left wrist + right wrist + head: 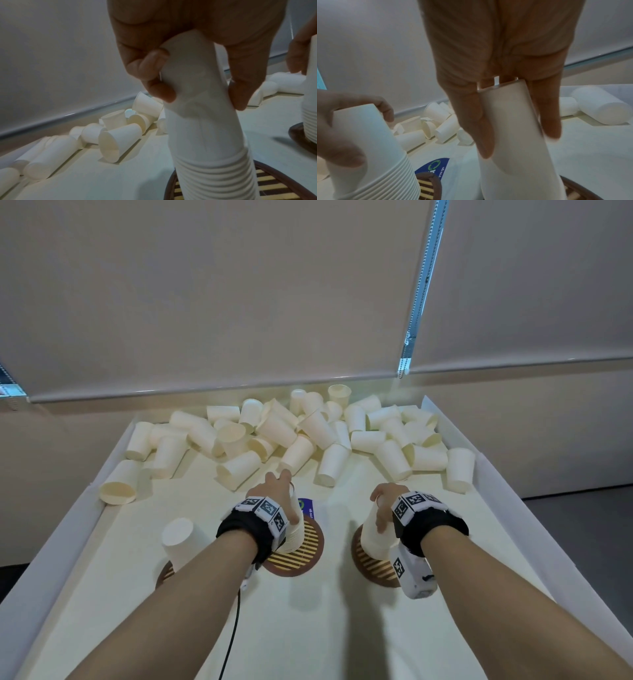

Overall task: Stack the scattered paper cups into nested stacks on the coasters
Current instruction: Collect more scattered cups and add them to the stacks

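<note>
Now, near to far:
Left coaster (165, 574): nearest, mostly hidden behind the left forearm; an upside-down cup stack (181, 542) stands on it, untouched.
Middle coaster (301, 549): round, dark rim, striped face; the left stack (292, 534) stands on it, many rims showing at its base.
Left hand (279, 494): over the left stack's top; fingers (161, 92) and thumb curl round the top cup and grip its sides.
Right coaster (371, 565): same kind, just right of the middle one; the right stack (375, 537) stands on it.
Right hand (385, 501): on top of the right stack; fingers (484, 135) lie long down both sides of the top cup and pinch it between them.
Label (307, 506): blue patch with a green ring, flat on the counter (342, 628) just beyond the middle coaster.
Loose cups (294, 433): a wide heap across the far end of the counter, most lying on their sides, a few upright or upside down.
Side walls (51, 549): low white walls border the counter left and right.
Blinds (239, 285): pale roller blinds behind the heap.
</note>
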`<state>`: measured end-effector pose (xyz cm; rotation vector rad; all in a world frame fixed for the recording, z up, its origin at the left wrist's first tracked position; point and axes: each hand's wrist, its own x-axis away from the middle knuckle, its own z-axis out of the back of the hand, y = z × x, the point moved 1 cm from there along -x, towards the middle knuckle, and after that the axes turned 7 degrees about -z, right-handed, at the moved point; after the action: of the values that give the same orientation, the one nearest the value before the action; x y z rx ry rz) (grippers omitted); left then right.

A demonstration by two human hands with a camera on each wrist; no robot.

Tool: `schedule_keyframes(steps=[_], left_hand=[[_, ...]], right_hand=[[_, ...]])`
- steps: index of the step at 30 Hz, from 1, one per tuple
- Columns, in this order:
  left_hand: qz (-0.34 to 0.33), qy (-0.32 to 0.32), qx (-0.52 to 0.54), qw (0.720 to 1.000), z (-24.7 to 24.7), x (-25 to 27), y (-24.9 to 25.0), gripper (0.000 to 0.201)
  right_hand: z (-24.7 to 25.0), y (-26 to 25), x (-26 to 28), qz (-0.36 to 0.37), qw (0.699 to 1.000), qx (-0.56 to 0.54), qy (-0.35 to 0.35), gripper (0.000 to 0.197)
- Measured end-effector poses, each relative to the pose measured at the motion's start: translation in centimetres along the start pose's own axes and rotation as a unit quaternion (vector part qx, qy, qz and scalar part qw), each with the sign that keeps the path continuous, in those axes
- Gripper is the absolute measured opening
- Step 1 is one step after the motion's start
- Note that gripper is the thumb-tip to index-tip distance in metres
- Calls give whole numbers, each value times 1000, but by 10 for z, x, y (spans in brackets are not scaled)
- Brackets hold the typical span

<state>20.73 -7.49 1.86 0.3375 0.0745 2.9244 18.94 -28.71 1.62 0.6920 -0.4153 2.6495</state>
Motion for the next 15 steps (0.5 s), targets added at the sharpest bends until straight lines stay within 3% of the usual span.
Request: schedule_keyframes(steps=[4,7,10,15], left_hand=[[-19,-9,-25,999,4,-11,-1,62],[-48,-47,33,997,28,-15,1,69],[-50,-24,139,989,61,-33,3,49],[-35,23,232,972,96,-81,2,26]], right_hand=[[18,-20,-10,19,999,-12,39,78],[37,-44,-12,51,995,-44,69,55],[55,-67,-21,62,993,-58,86,40],[76,-90,-40,70,986,-128,83,50]])
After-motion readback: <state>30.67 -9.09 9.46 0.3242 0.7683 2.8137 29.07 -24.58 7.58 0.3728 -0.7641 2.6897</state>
